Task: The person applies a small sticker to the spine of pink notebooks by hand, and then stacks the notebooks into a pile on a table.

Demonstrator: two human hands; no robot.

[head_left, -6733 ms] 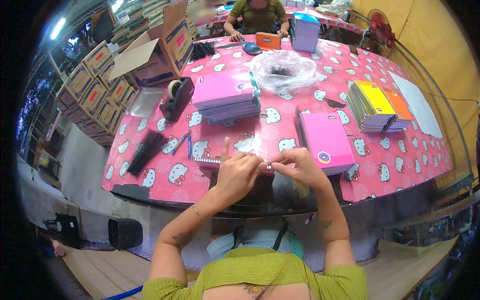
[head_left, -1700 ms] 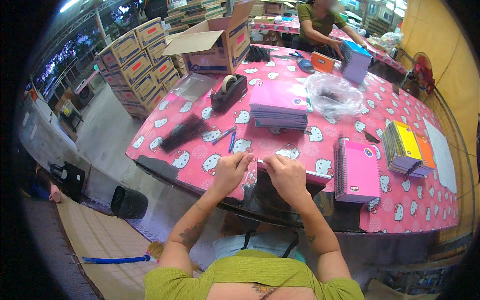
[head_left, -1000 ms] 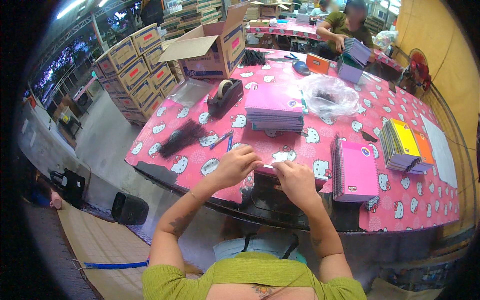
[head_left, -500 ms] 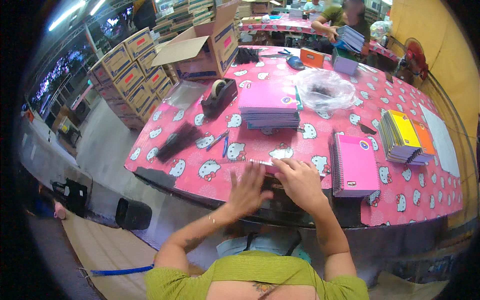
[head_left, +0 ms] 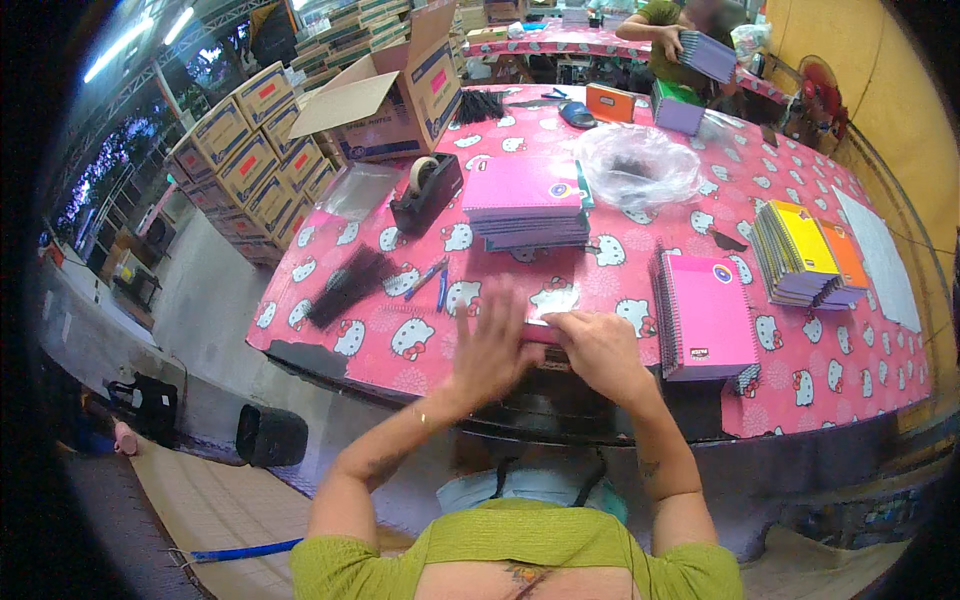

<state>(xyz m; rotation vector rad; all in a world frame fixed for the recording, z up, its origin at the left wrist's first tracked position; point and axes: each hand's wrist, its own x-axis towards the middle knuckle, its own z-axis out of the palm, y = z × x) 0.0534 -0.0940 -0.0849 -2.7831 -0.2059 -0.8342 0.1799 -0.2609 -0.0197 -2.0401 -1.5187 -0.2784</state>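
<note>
The left hand (head_left: 492, 340) was positioned at the near edge of the bench (head_left: 850, 385), palm down, with its fingers extended and slightly apart; motion blur prevented me from telling whether the palm bore on the work. The right hand (head_left: 603, 352) was located directly opposite, its fingers bent and closed on a narrow pink notebook (head_left: 541, 334). This item was seen nearly edge-on between the two hands, at the bench edge, and was partly covered by them. Beyond the hands stood a stack of pink notebooks (head_left: 525, 190); left of that stack sat a black tape dispenser (head_left: 427, 197). A bundle of black coils (head_left: 350, 285) lay on the left side, with two pens (head_left: 427, 279) between it and the working position. To the right of the right hand was a spiral-bound pink pile (head_left: 708, 315), followed by yellow notebooks (head_left: 800, 240) and adjoining orange notebooks (head_left: 845, 255). A clear plastic bag (head_left: 640, 165) rested farther back, and an open carton (head_left: 395, 105) stood at the far left. Across the bench, a co-worker (head_left: 668, 40) held up a block of notebooks (head_left: 708, 57).
</note>
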